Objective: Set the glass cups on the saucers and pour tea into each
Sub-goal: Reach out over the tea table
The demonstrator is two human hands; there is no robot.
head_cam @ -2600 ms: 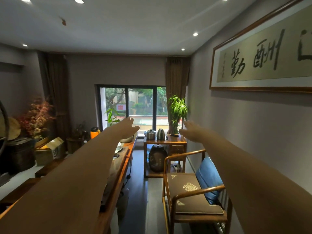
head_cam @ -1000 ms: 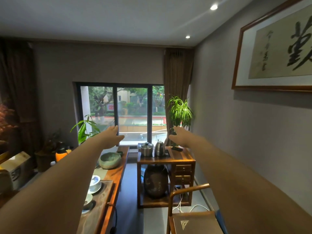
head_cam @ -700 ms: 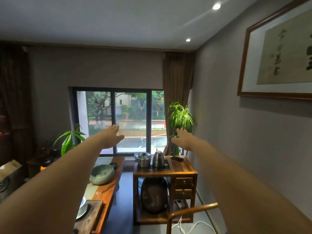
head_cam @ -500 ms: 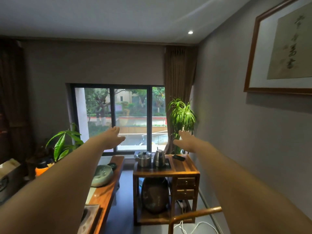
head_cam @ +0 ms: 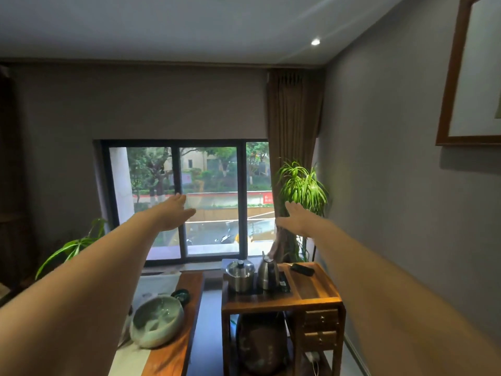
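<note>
Both my arms reach straight out at chest height toward the window. My left hand (head_cam: pixel 174 213) is flat and open, holding nothing. My right hand (head_cam: pixel 295 219) is open too, palm facing inward, empty. No glass cups or saucers show in this view. A steel kettle (head_cam: pixel 268 272) and a lidded steel pot (head_cam: pixel 240 275) stand on a small wooden side table (head_cam: pixel 311 291) below my right hand. The long wooden tea table (head_cam: pixel 176 348) runs under my left arm.
A large pale green ceramic bowl (head_cam: pixel 157 324) and a small dark cup (head_cam: pixel 181 294) rest on the tea table. A dark jar (head_cam: pixel 260 348) fills the side table's lower shelf. A potted plant (head_cam: pixel 301 185) stands by the curtain, another plant (head_cam: pixel 73 248) at left. Framed picture (head_cam: pixel 471 77) on the right wall.
The view has moved forward toward the window; the chair and the tea tray with cups have dropped out of sight. Both arms stay stretched out with open hands.
</note>
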